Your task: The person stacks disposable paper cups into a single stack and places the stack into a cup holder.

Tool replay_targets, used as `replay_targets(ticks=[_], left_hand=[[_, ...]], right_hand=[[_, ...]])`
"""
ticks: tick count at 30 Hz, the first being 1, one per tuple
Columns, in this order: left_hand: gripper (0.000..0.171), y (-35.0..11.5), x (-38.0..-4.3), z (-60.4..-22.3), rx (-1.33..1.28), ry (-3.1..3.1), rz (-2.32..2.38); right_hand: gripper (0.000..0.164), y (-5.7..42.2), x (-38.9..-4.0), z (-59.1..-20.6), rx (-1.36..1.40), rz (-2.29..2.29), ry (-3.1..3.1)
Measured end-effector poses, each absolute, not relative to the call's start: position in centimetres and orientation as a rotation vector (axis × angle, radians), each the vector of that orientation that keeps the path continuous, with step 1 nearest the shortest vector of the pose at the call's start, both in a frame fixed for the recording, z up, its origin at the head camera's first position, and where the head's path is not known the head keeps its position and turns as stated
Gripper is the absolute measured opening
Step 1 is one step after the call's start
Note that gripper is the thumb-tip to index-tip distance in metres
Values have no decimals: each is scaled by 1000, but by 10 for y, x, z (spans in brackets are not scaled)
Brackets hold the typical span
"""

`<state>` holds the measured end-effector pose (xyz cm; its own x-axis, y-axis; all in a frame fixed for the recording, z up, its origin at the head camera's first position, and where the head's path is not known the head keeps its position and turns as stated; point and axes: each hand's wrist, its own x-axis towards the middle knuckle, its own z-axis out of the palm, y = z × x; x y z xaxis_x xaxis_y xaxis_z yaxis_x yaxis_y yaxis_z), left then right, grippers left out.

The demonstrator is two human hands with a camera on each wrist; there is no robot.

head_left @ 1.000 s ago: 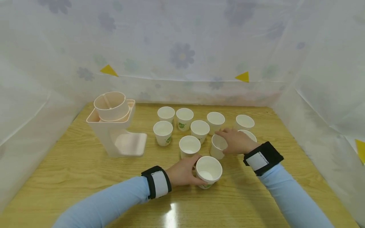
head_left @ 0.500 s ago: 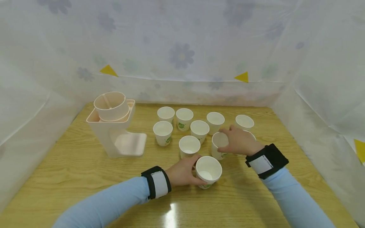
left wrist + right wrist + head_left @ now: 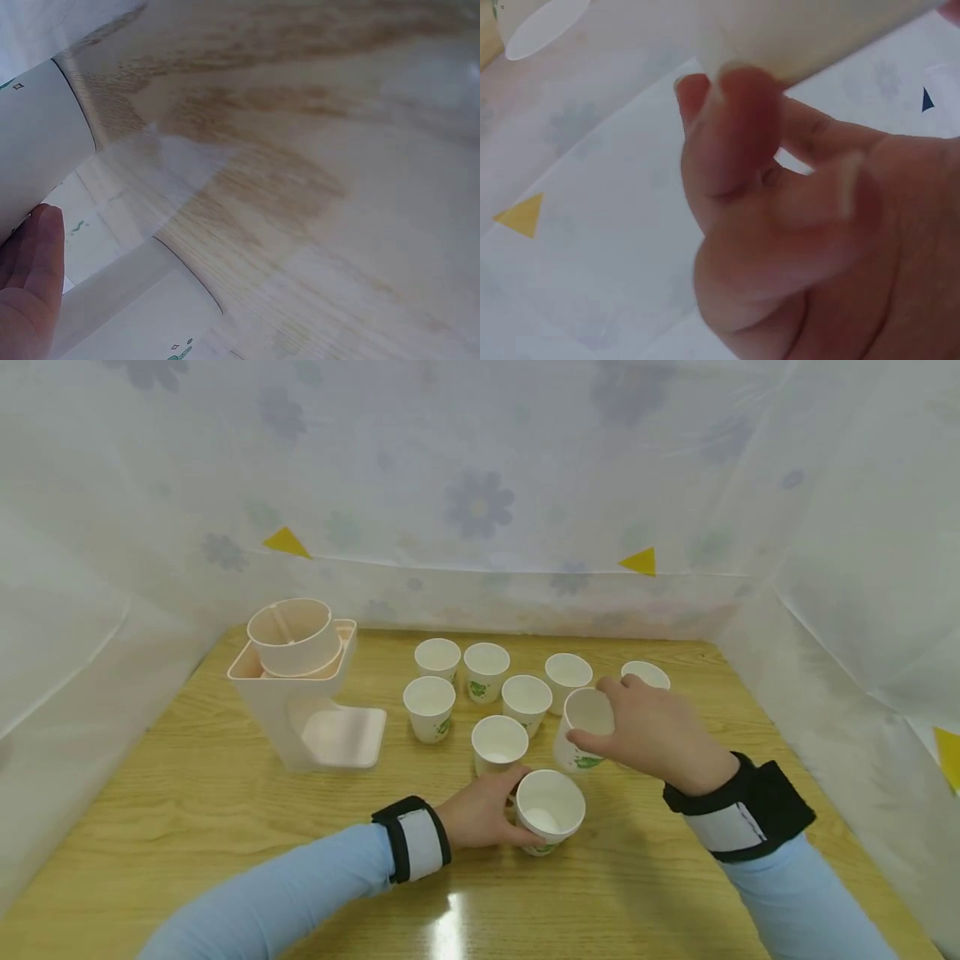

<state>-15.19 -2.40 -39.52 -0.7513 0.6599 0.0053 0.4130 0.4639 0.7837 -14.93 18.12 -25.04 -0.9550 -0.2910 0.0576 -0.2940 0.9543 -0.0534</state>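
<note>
In the head view my left hand (image 3: 487,810) grips a white paper cup (image 3: 551,810) at the front of the group, thumb on its near side. This cup stands upright. My right hand (image 3: 656,727) grips another white paper cup (image 3: 573,739) with a green print low on its side, tilted slightly. In the right wrist view fingertips (image 3: 750,112) pinch the wall of that cup (image 3: 825,37). The left wrist view catches some of my left hand's fingers (image 3: 34,262) between white cup walls. Close behind the left-hand cup is a further paper cup (image 3: 498,743).
Several more white paper cups, such as one at the left (image 3: 429,706) and one at the back (image 3: 486,668), stand upright on the wooden table (image 3: 247,843). A pale pink plastic dispenser-like stand (image 3: 300,710) is at the left. White flowered sheeting (image 3: 480,443) surrounds the table.
My right hand has closed round its cup and raised it a little, tilting it and shifting slightly right, with the wrist moving right. My left hand and its cup have stayed put.
</note>
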Motion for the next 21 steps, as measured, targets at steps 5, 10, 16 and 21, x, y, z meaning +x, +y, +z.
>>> replay_targets(ticks=[5, 10, 16, 21], left_hand=[[63, -24, -152, -396, 912, 2391, 1191], [64, -24, -153, -396, 912, 2377, 1189], [63, -24, -152, -394, 936, 2398, 1177], [69, -24, -152, -394, 944, 2392, 1195]], right_hand=[[63, 175, -133, -236, 515, 96, -3016], [63, 165, -122, -237, 593, 59, -3018], [62, 156, -122, -254, 708, 17, -3012], [55, 151, -124, -266, 755, -34, -2985]])
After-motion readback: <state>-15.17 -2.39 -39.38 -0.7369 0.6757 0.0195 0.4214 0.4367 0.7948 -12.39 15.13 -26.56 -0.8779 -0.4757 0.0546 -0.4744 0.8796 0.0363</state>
